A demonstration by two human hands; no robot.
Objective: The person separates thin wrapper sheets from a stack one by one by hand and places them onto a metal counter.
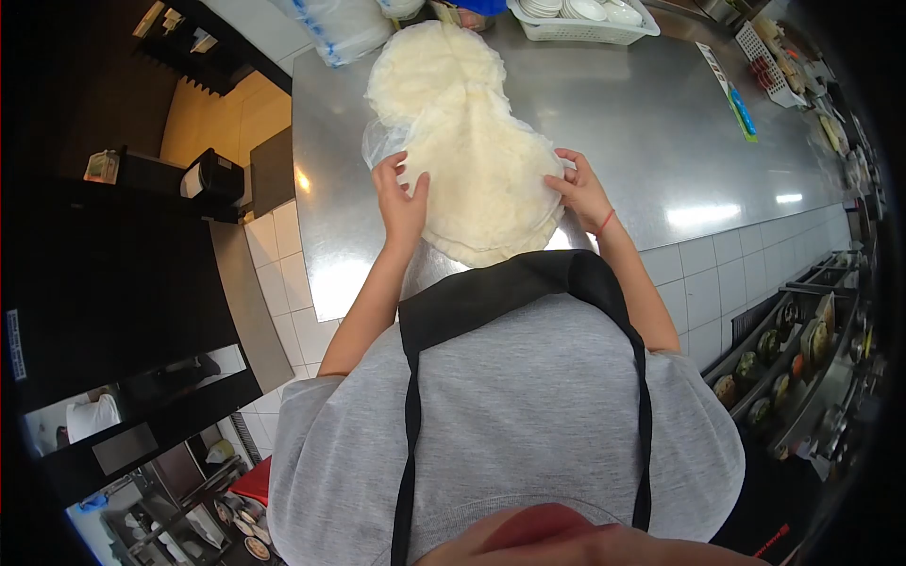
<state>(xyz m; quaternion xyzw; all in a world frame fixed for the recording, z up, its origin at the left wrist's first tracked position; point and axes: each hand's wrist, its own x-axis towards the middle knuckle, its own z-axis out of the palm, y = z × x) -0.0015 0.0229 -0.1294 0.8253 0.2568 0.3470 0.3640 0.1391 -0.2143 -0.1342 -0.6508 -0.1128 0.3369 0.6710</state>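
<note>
A pale, round stack of thin dough sheets lies on the steel table in front of me, its near layers slightly offset. It overlaps a second pale round sheet farther back. Clear plastic film sticks out at the left edge. My left hand is at the left rim, thumb and fingers apart, the thumb over the dough. On the opposite rim, my right hand has its thumb on top of the dough and its fingers curled around the edge; their undersides are hidden.
The steel table extends to the right. At its back stand a plastic-wrapped bundle and a white basket of white dishes. A blue-handled tool in packaging lies on the right, near another white basket. Food trays are lower right.
</note>
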